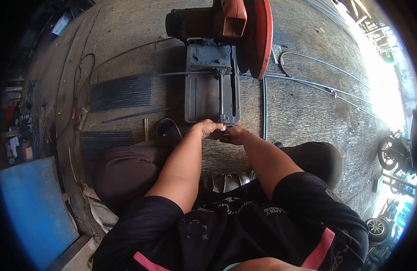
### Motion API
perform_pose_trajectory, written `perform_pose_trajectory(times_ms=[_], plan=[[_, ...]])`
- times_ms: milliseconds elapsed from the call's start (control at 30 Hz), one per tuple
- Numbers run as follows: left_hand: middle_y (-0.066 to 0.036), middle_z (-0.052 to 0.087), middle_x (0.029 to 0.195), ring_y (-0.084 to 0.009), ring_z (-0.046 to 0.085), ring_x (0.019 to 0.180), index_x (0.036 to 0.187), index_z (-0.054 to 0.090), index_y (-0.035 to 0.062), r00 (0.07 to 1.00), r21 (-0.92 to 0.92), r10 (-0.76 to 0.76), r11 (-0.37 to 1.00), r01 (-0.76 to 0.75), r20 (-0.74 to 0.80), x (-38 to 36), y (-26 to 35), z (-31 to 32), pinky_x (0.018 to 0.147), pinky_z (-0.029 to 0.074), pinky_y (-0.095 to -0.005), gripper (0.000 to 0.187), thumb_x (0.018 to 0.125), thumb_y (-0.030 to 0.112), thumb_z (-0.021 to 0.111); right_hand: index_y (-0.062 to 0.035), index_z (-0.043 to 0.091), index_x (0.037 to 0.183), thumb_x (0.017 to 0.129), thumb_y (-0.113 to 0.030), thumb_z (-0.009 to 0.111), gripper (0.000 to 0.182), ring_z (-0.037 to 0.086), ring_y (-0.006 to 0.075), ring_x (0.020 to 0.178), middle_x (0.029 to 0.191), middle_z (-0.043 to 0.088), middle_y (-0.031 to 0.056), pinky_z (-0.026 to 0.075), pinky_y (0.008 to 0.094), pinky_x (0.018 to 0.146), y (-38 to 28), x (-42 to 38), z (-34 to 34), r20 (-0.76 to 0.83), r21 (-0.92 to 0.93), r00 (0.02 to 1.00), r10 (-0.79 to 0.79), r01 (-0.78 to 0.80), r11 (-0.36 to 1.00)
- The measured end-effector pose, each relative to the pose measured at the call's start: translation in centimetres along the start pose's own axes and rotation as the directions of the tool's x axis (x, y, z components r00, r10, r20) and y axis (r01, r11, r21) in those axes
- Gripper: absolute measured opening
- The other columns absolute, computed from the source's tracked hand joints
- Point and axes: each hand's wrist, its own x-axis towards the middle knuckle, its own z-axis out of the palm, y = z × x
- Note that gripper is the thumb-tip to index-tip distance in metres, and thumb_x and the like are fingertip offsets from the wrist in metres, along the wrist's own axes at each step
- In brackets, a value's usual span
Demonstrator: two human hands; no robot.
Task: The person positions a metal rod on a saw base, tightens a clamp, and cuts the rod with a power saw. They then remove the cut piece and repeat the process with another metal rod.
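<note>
A cut-off saw with a red blade guard (pixel 261 40) and a grey base (pixel 201 97) stands on the floor in front of me. A long thin metal rod (pixel 303 81) lies across the base, by the vise jaw (pixel 208 67). The vise screw (pixel 221 92) runs toward me to the base's near edge. There my left hand (pixel 210 129) and my right hand (pixel 234 134) meet, fingers curled in around the vise handle (pixel 225 131). The fingers hide most of the handle.
Cut rods lie side by side in a bundle (pixel 122 92) left of the saw, with a second bundle (pixel 106 141) nearer my knee. Rods (pixel 265 108) also lie at the right. A cable (pixel 113 58) crosses the floor. A blue panel (pixel 34 212) is at lower left, a motorcycle (pixel 391 151) far right.
</note>
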Motion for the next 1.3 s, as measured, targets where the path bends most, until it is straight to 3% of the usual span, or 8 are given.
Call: perform_pose_trajectory(times_ms=[400,467,533,633,767,833,1000,1300], plan=[[-0.012,0.065,0.098,-0.0258,0.062,0.095,0.106,0.061,0.0013,0.994,0.003,-0.095,0.995,0.095,0.058,-0.1,0.7,-0.4,0.088,0.046,-0.0434,0.041,0.072,0.021,0.072,-0.0012,0.048,0.124,0.098,-0.025,0.035,0.037,0.052,0.0273,0.109,0.119,0.055,0.0135,0.042,0.0377,0.095,0.8,2.5,-0.9,0.162,0.283,0.987,0.008,-0.054,0.957],[-0.011,0.066,0.095,-0.0247,0.063,0.09,0.104,0.061,0.0024,0.994,0.006,-0.093,0.996,0.093,0.051,0.0,0.8,-0.4,0.086,0.046,-0.0416,0.038,0.072,0.021,0.071,0.0001,0.049,0.122,0.098,-0.026,0.033,0.039,0.052,0.0262,0.111,0.119,0.055,0.0143,0.041,0.0366,0.096,0.7,2.3,-0.6,0.102,-0.105,0.994,-0.049,0.06,0.993],[-0.01,0.066,0.091,-0.0236,0.064,0.086,0.103,0.062,0.0035,0.994,0.007,-0.095,0.995,0.095,0.045,0.0,0.7,-0.3,0.084,0.047,-0.0399,0.036,0.073,0.02,0.071,0.0014,0.05,0.121,0.099,-0.027,0.03,0.041,0.051,0.0251,0.112,0.119,0.056,0.015,0.04,0.0355,0.097,-0.6,-0.4,0.8,0.045,-0.948,0.977,-0.21,0.108,0.299],[-0.008,0.066,0.086,-0.0209,0.063,0.079,0.1,0.064,0.0064,0.996,0.013,-0.083,0.996,0.083,0.024,-0.1,0.7,-0.3,0.078,0.049,-0.036,0.031,0.072,0.02,0.071,0.0033,0.052,0.119,0.1,-0.028,0.027,0.045,0.05,0.0235,0.114,0.119,0.056,0.0161,0.038,0.0338,0.099,-2.0,-3.7,4.1,-0.006,-0.983,0.968,-0.252,-0.053,-0.178],[-0.005,0.065,0.082,-0.0176,0.062,0.074,0.095,0.066,0.0086,0.996,-0.012,-0.076,0.997,0.077,0.037,-0.2,0.5,-0.1,0.071,0.048,-0.0326,0.026,0.072,0.021,0.071,0.0042,0.046,0.126,0.1,-0.032,0.032,0.047,0.046,0.0251,0.12,0.126,0.052,0.0166,0.037,0.0321,0.099,0.0,0.9,-0.6,0.099,-0.975,0.979,-0.18,0.131,0.181],[-0.004,0.065,0.082,-0.0166,0.061,0.073,0.093,0.067,0.0086,0.998,-0.017,-0.065,0.998,0.065,0.025,-0.6,0.8,0.1,0.07,0.048,-0.0318,0.025,0.072,0.022,0.071,-0.0003,0.045,0.129,0.098,-0.037,0.037,0.048,0.048,0.0256,0.117,0.127,0.051,0.0164,0.038,0.033,0.099,0.8,2.9,-2.2,0.256,0.081,0.967,0.016,-0.038,0.996],[-0.004,0.065,0.08,-0.0149,0.06,0.07,0.089,0.068,0.0082,0.997,-0.006,-0.066,0.998,0.066,0.03,-0.5,0.9,0.2,0.067,0.047,-0.0299,0.023,0.071,0.022,0.072,-0.0066,0.041,0.13,0.08,-0.037,0.067,0.064,0.047,0.026,0.116,0.125,0.049,0.0095,0.04,0.0426,0.097,-1.4,1.8,-3.2,0.398,-0.204,0.907,0.137,-0.058,0.977],[-0.006,0.066,0.085,-0.0171,0.062,0.078,0.098,0.066,0.0043,0.996,0.028,-0.088,0.996,0.088,0.016,-0.8,1.5,0.2,0.073,0.049,-0.0309,0.03,0.073,0.02,0.071,-0.0087,0.042,0.13,0.077,-0.04,0.069,0.067,0.051,0.0269,0.11,0.122,0.052,0.0077,0.042,0.0429,0.093,-1.7,2.9,-3.5,0.39,-0.228,0.89,0.236,-0.154,0.961]])
